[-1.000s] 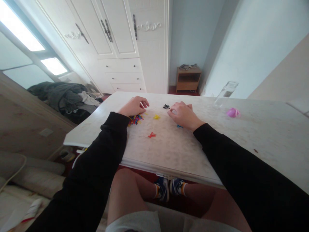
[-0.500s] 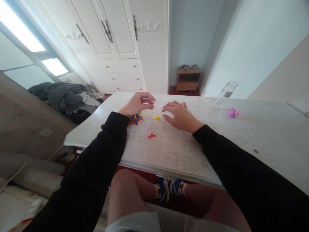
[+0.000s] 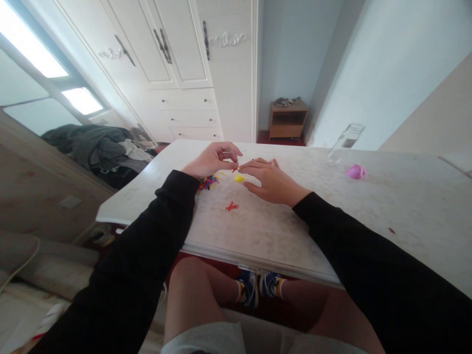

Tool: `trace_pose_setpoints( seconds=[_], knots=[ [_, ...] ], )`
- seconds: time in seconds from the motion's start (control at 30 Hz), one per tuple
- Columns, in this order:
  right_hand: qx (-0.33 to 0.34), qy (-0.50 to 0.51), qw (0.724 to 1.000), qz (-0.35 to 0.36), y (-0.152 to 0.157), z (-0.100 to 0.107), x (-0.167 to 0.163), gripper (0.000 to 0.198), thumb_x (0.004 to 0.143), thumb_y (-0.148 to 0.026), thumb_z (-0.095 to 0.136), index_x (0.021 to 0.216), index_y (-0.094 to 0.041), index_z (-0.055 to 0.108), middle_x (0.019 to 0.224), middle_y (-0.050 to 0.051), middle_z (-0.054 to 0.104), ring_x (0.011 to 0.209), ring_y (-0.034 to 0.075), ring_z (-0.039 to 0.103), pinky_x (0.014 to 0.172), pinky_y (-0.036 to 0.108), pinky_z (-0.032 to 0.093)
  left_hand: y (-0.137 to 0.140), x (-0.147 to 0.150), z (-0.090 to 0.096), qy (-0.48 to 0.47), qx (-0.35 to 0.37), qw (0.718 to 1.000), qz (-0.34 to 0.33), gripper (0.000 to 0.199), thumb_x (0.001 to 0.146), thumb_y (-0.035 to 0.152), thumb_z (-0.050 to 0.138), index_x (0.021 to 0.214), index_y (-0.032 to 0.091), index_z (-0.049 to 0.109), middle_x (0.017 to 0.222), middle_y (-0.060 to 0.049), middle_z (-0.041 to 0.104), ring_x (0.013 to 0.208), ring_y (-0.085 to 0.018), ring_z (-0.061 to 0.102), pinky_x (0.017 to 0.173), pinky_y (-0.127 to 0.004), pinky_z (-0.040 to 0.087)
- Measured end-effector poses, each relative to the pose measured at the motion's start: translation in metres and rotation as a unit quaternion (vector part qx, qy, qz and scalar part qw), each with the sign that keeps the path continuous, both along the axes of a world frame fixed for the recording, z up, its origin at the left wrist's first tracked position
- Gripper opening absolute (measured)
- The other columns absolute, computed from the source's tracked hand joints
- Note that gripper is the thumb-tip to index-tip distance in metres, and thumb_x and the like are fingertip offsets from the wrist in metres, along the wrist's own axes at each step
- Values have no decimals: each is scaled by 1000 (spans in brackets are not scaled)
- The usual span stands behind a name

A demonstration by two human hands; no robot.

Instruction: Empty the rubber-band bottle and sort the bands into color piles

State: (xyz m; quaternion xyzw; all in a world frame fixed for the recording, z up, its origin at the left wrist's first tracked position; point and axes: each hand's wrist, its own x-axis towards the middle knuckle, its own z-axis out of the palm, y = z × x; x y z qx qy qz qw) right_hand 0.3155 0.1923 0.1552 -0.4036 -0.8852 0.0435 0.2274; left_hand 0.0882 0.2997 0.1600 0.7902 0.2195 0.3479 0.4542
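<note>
My left hand (image 3: 216, 160) is closed in a pinch above the far half of the table, with a small red strip (image 3: 235, 170) at its thumb and fingertips. My right hand (image 3: 275, 182) reaches in from the right, its fingers stretched and thumb apart; the forefinger tip comes close to the left fingertips, where a tiny yellow bit shows. Just below lies a small yellow heap (image 3: 239, 178). Nearer to me are several red strips (image 3: 232, 206), lying crossed. A pile of multicoloured little strips (image 3: 208, 183) sits by my left wrist, partly hidden by it.
On the right of the white marbled table (image 3: 265, 236) stand a clear glass bottle (image 3: 346, 142) and a pink-purple rounded thing (image 3: 356, 171). A small dark brown fleck (image 3: 391, 230) lies farther right. Behind the table are a white wardrobe (image 3: 236, 93) and a wooden nightstand (image 3: 288, 123).
My right hand has moved left, bringing its fingertips up to those of my left hand. My left hand has shifted slightly right, still pinching. The heaps stay put.
</note>
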Motion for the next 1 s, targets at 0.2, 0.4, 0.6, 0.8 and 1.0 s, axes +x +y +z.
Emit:
trace_pose_setpoints(
  seconds=[0.2, 0.4, 0.6, 0.8, 1.0],
  knots=[
    [26, 12, 997, -77, 2, 2, 0, 27, 105, -29, 54, 112, -17, 76, 121, 13, 78, 116, 31, 62, 98, 47, 34, -6, 0, 6, 50, -34, 998, -20, 33, 69, 18, 90, 96, 15, 71, 82, -1, 70, 78, -13, 71, 74, -25, 59],
    [45, 36, 989, -139, 5, 2, 0, 28, 104, -31, 53, 101, -17, 77, 110, 13, 78, 112, 31, 62, 94, 44, 31, -24, 1, 15, 150, -140, 970, -131, 41, 64, 17, 95, 99, 17, 75, 77, 1, 70, 68, -13, 71, 66, -25, 59],
    [44, 36, 987, -153, 6, 1, 0, 26, 102, -29, 54, 100, -17, 76, 112, 12, 79, 113, 31, 63, 93, 44, 30, -28, 3, 14, 201, -156, 949, -186, 49, 61, 19, 100, 105, 20, 79, 75, 1, 73, 63, -11, 71, 65, -21, 57],
    [38, 33, 987, -151, 6, 1, 0, 26, 102, -28, 53, 98, -17, 76, 110, 11, 79, 111, 30, 62, 91, 43, 29, -27, 5, 8, 210, -197, 939, -188, 56, 57, 21, 103, 107, 19, 79, 81, -3, 78, 68, -18, 78, 64, -23, 60],
    [35, 33, 987, -156, 4, 3, -1, 26, 102, -29, 53, 95, -17, 76, 107, 11, 80, 109, 30, 63, 90, 42, 29, -30, 5, 19, 200, -171, 955, -138, 38, 64, 26, 100, 90, 15, 75, 75, -3, 78, 66, -18, 79, 63, -23, 60]
  ],
)
